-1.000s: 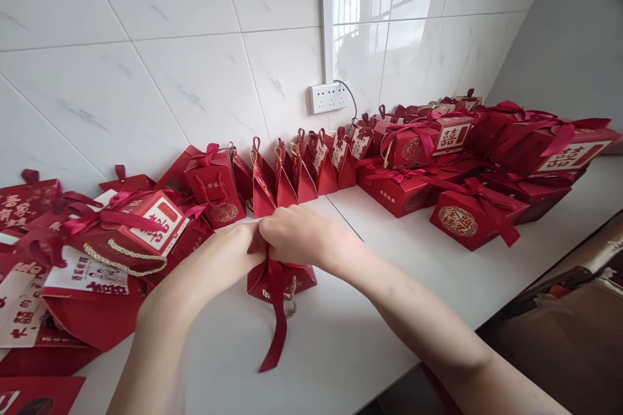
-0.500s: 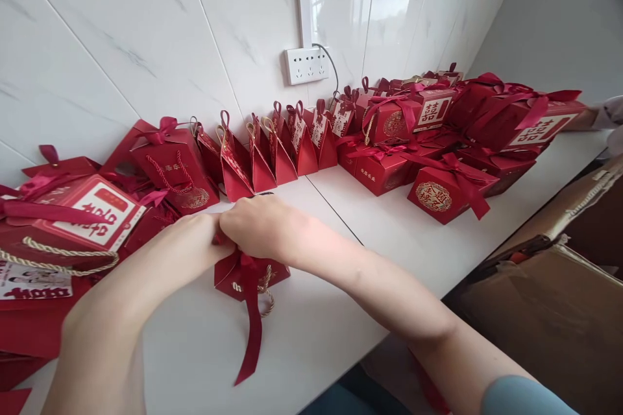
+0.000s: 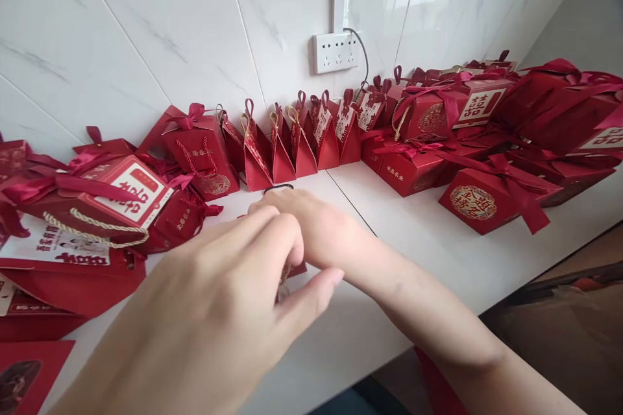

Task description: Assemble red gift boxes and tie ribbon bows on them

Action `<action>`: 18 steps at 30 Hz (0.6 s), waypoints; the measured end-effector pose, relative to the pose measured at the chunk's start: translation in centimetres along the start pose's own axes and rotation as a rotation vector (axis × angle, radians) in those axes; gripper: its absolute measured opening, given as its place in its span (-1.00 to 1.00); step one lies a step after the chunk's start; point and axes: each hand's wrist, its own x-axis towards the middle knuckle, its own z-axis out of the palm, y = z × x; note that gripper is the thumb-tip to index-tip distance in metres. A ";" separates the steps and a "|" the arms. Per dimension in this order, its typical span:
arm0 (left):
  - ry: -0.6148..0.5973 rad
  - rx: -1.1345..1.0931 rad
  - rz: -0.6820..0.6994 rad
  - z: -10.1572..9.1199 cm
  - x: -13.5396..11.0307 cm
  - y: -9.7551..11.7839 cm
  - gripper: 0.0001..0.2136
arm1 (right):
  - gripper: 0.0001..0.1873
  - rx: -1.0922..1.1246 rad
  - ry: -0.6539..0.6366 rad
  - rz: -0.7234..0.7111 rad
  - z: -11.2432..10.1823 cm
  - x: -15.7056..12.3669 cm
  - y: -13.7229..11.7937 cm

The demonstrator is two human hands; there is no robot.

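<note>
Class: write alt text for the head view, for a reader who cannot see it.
The left hand, near the camera, and the right hand beyond it meet over a small red gift box, mostly hidden, on a white counter. Ribboned red boxes line the tiled wall.

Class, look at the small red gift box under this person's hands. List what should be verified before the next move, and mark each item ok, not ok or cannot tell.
1. Small red box in plain sight: not ok. Only a sliver shows beneath the hands.
2. Left hand gripping something: cannot tell. It is close to the camera and blocks the view.
3. Right hand on the box: cannot tell. Its fingertips are hidden.
4. Ribbon tied: cannot tell. Only a bit of gold cord shows.
5. Box back from the front edge of the counter: ok.
6. Row of triangular boxes apart from the hands: ok. They stand upright by the wall.
</note>
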 end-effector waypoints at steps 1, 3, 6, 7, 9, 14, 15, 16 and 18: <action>0.023 0.032 0.040 0.2 0.1 0.1 -0.69 | -0.82 0.014 -0.003 0.003 -0.1 -0.2 0.0; 0.059 0.084 0.128 0.5 0.4 -0.1 -0.70 | -0.74 0.016 -0.005 0.004 -0.1 -0.3 -0.1; 0.089 0.099 0.217 0.5 0.6 -0.3 -0.77 | -0.67 -0.013 -0.006 0.015 0.1 -0.2 -0.2; 0.093 0.096 0.236 0.4 0.6 -0.2 -0.78 | -0.66 -0.021 -0.002 0.022 0.1 -0.2 -0.3; 0.092 0.086 0.242 0.3 0.6 -0.1 -0.79 | -0.67 -0.021 0.002 0.031 0.2 -0.3 -0.3; 0.062 0.060 0.188 0.2 1.0 0.5 -0.75 | -0.80 -0.021 -0.018 0.058 0.1 -0.4 -0.4; 0.054 0.054 0.184 0.2 1.0 0.5 -0.76 | -0.81 -0.036 -0.016 0.060 0.2 -0.3 -0.4; 0.046 0.050 0.180 0.2 1.0 0.6 -0.77 | -0.82 -0.054 -0.014 0.059 0.2 -0.2 -0.4; 0.023 0.047 0.169 0.1 1.1 0.7 -0.80 | -0.80 -0.092 -0.008 0.049 0.3 -0.1 -0.5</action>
